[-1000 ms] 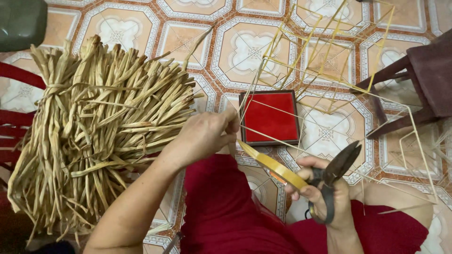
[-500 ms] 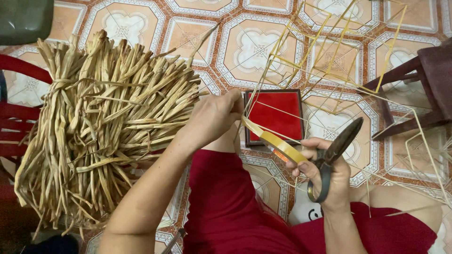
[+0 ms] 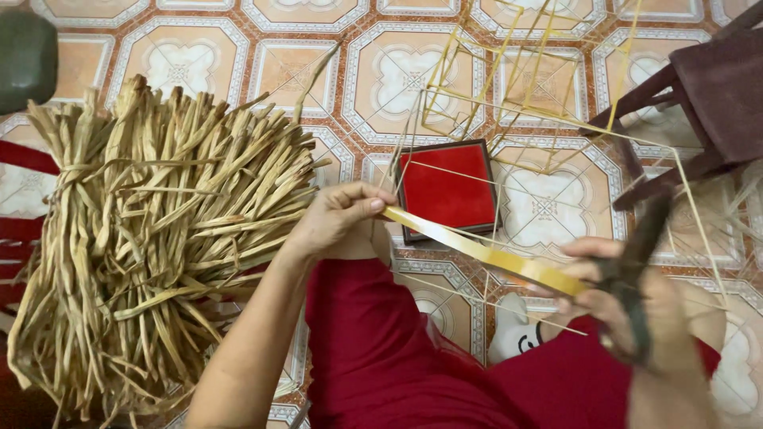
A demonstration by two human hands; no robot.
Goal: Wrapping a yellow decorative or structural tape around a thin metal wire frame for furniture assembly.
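Head view: left hand [image 3: 338,221] pinching yellow strip [image 3: 485,256].

Both forearms are bare from the elbow down to the wrist, with no sleeve, cuff, watch, bracelet or glove on either one. The left hand [image 3: 338,222] sits near the middle of the view, its fingernails short and unpainted, and no ring shows on its fingers. The right hand [image 3: 636,306], toward 4 o'clock, is smeared by motion blur, so any fine detail on its fingers cannot be told. Red trousers [image 3: 397,357] of a plain, smooth cloth cover the lap and thighs, filling the lower part of the view from 6 o'clock across to 4 o'clock, with soft folds running along the legs.
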